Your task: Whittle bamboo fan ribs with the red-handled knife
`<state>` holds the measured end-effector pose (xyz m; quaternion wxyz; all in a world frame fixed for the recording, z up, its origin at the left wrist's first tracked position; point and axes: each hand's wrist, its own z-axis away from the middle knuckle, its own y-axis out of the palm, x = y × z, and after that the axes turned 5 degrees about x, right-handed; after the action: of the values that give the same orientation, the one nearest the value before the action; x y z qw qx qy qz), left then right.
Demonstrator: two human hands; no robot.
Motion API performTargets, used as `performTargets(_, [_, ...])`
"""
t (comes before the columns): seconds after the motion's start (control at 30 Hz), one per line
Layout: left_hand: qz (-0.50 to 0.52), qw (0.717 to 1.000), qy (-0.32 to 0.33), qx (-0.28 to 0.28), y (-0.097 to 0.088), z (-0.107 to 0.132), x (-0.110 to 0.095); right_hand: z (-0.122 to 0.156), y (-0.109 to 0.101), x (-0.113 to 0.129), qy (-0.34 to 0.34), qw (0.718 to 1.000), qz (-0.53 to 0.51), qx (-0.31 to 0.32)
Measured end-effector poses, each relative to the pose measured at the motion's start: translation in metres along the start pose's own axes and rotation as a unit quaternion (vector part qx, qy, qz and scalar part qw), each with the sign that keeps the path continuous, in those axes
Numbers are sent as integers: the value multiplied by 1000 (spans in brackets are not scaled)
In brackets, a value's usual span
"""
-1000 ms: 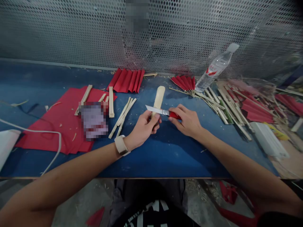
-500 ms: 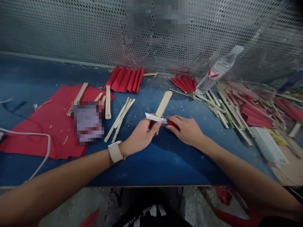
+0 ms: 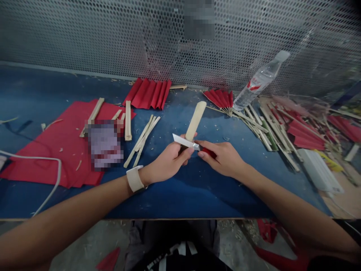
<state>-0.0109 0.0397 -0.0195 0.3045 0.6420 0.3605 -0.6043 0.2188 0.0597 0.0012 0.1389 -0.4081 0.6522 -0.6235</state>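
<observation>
My left hand [image 3: 167,162] is closed round the lower end of a flat bamboo slat [image 3: 195,120] that points up and away over the blue table [image 3: 183,188]. A pale watch band circles that wrist. My right hand [image 3: 224,158] grips the red handle of a knife [image 3: 188,143]. Its bright blade lies across the slat just above my left thumb.
Red paper sheets [image 3: 56,150] with bamboo sticks [image 3: 142,141] lie to the left. Folded red fans [image 3: 149,93] rest by the perforated metal screen. A plastic bottle [image 3: 259,81] leans at the right above a heap of sticks and red fans [image 3: 282,128]. A white cable [image 3: 45,180] loops at left.
The slat has tilted up a little higher in my left hand. Blade and both hands stay in about the same place.
</observation>
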Motion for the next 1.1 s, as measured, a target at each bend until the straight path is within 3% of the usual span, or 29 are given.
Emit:
performTargets(0.17, [6, 1000, -24, 2, -4, -2, -1, -1, -1, 1, 24, 999, -7, 31])
performTargets(0.4, [13, 999, -34, -21, -4, -5, -3, -2, 4, 7, 56, 998, 8, 4])
performTargets(0.6, [50, 998, -37, -12, 0, -6, -5, 0, 6, 5, 52, 998, 27, -15])
performTargets(0.9, [60, 996, -64, 18, -1, -4, -8, 0, 5, 4, 45, 999, 14, 8])
performTargets(1.1, [34, 997, -65, -1, 2, -2, 1, 0, 4, 4, 49, 998, 23, 21])
